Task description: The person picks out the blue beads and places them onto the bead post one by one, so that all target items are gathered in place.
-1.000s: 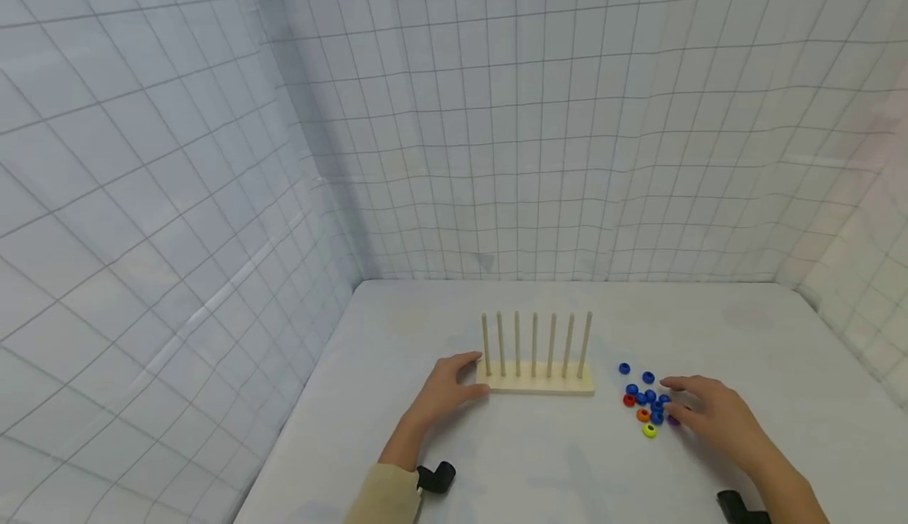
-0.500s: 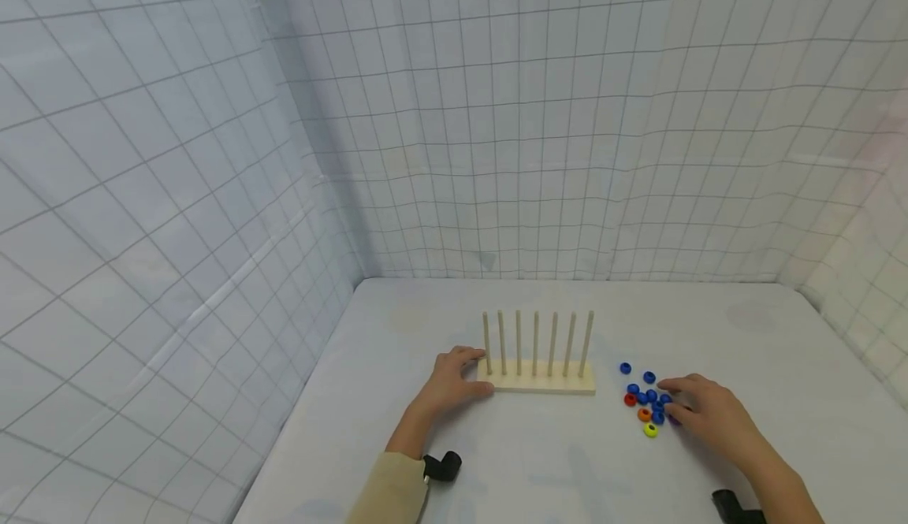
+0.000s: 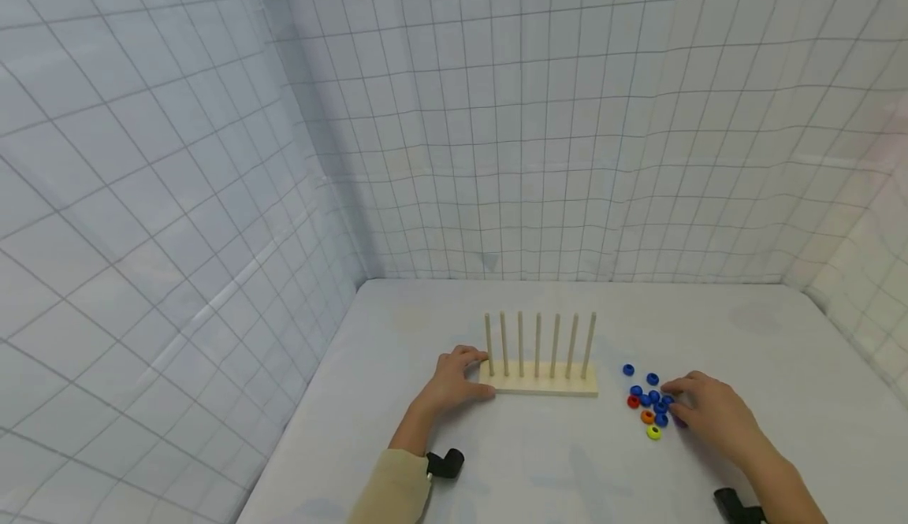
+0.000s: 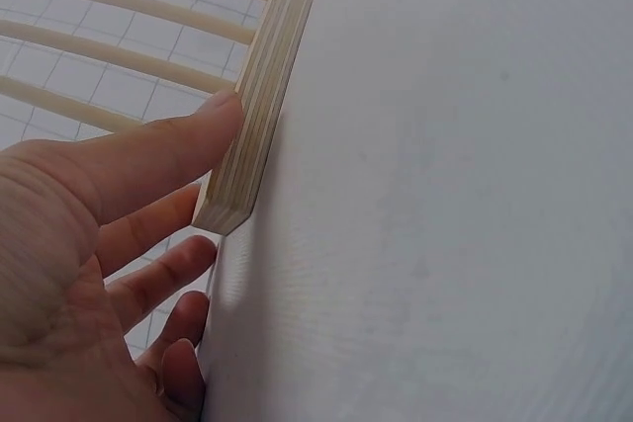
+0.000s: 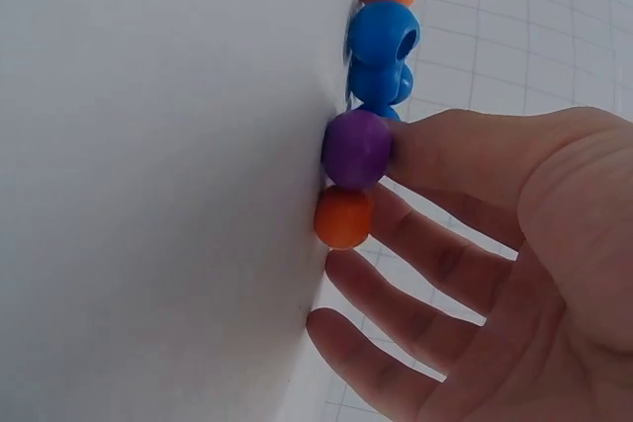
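My left hand [image 3: 448, 382] grips the left end of a pale wooden peg rack [image 3: 542, 383], thumb on its front edge and fingers behind; the left wrist view shows the thumb [image 4: 223, 116] against the layered base. Upright bare pegs stand in a row on it. At the right, my right hand [image 3: 716, 418] reaches over a cluster of beads, thumb and index finger apart around a blue bead [image 3: 667, 401]. In the right wrist view, a purple bead [image 5: 357, 150] and an orange bead [image 5: 342, 216] lie before the thumb and fingers; the fingertips are partly hidden.
Loose beads lie left of the right hand: a yellow one [image 3: 653, 432], a red one [image 3: 634, 402] and several blue ones, with one blue bead [image 3: 628, 369] farther back. Grid-patterned white sheets [image 3: 532, 154] hang behind and beside the white table [image 3: 525, 461].
My left fingers have closed in on the rack's end. The right thumb and index finger have drawn slightly closer together over the beads. Rack and beads appear in place.
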A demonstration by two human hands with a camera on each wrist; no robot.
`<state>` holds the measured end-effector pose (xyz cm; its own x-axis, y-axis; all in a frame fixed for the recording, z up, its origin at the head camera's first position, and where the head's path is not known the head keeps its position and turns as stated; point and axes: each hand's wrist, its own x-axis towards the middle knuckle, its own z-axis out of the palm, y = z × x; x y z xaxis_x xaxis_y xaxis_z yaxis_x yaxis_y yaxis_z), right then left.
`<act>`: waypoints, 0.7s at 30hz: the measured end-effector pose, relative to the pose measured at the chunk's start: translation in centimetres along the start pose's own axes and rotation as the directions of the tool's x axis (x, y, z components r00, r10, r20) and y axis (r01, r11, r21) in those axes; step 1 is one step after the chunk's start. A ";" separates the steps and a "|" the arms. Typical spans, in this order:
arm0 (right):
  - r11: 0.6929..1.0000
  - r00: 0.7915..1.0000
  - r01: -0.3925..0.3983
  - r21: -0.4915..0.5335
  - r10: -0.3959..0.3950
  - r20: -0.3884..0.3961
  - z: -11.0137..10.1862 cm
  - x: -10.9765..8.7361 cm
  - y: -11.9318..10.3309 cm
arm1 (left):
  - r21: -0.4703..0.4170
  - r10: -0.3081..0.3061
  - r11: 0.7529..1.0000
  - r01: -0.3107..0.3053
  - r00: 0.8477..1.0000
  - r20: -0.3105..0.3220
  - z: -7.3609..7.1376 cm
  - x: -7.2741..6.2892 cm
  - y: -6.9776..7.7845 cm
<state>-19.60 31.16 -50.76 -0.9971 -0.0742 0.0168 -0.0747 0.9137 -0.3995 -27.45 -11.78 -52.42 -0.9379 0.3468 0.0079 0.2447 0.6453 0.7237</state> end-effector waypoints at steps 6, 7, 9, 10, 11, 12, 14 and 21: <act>1.000 1.000 0.019 0.006 -0.019 -0.011 -0.1 0.0 0.4 | 0.001 0.007 1.000 -0.007 1.000 0.007 -0.1 0.1 0.1; 1.000 1.000 0.025 0.008 -0.025 -0.012 -0.1 0.1 0.5 | 0.000 0.006 1.000 -0.006 1.000 0.008 -0.1 0.1 0.1; 0.999 0.999 0.033 0.014 -0.033 -0.009 0.0 0.1 0.6 | -0.002 0.007 1.000 -0.007 1.000 0.006 -0.1 0.0 0.0; 0.999 0.999 0.036 0.015 -0.036 -0.008 0.0 0.1 0.6 | -0.001 0.009 1.000 -0.009 1.000 0.005 0.0 0.0 -0.1; 0.999 0.999 0.037 0.014 -0.036 -0.007 0.0 0.0 0.6 | -0.001 0.012 1.000 -0.012 1.000 0.003 0.0 0.0 -0.2; 0.999 0.999 0.038 0.016 -0.038 -0.006 0.0 0.0 0.6 | -0.003 0.012 1.000 -0.012 1.000 0.001 0.0 0.0 -0.2; 0.999 0.999 0.038 0.019 -0.038 -0.003 -0.1 -0.1 0.5 | -0.007 0.008 1.000 -0.008 1.000 -0.003 0.1 0.0 -0.3; 0.999 0.999 0.044 0.000 -0.044 0.000 -0.1 0.0 0.4 | -0.049 0.003 0.999 -0.004 1.000 -0.016 0.2 0.1 -0.3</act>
<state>-19.59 31.58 -50.80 -0.9928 -0.1149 0.0343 -0.1190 0.9093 -0.3987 -27.52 -11.78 -52.80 -0.9408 0.3384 0.0210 0.2362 0.6097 0.7566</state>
